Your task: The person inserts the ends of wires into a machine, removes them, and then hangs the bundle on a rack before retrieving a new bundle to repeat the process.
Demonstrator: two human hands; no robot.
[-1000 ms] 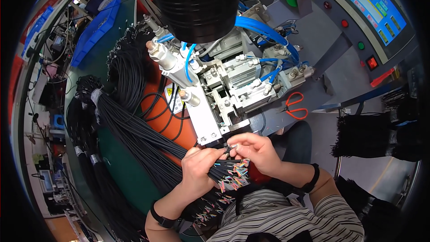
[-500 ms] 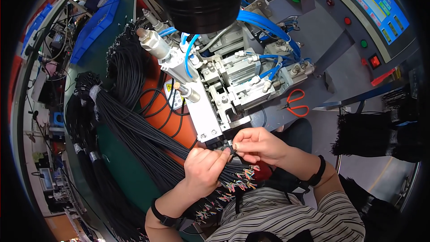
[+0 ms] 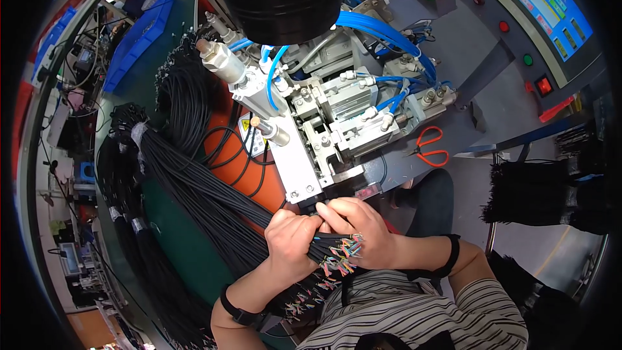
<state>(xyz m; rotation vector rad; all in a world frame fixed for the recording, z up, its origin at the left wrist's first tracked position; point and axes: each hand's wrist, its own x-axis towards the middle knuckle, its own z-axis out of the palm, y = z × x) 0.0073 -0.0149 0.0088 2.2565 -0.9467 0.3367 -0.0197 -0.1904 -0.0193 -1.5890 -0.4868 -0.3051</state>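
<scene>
My left hand (image 3: 289, 238) and my right hand (image 3: 364, 228) meet at the front edge of the metal clamping machine (image 3: 295, 162). Both are closed, thumbs and fingertips pinching close together over a black cable, most of it hidden by the fingers. Beneath and beside them runs a thick bundle of black cables (image 3: 214, 198). Its stripped ends (image 3: 340, 256), with short coloured wires, stick out between my wrists. Steel cylinders and blocks of the machine rise just beyond my fingertips.
Orange-handled scissors (image 3: 431, 147) lie to the right of the machine. Blue air hoses (image 3: 389, 39) arch over it, below a black cylindrical housing (image 3: 278, 0). A control screen (image 3: 544, 13) stands far right. More black cable bundles (image 3: 528, 191) hang at right; a blue tray (image 3: 139, 42) sits far left.
My right hand has shifted slightly left and down, closing in against my left hand and rolling over. The small black piece seen between my fingers before is now mostly covered.
</scene>
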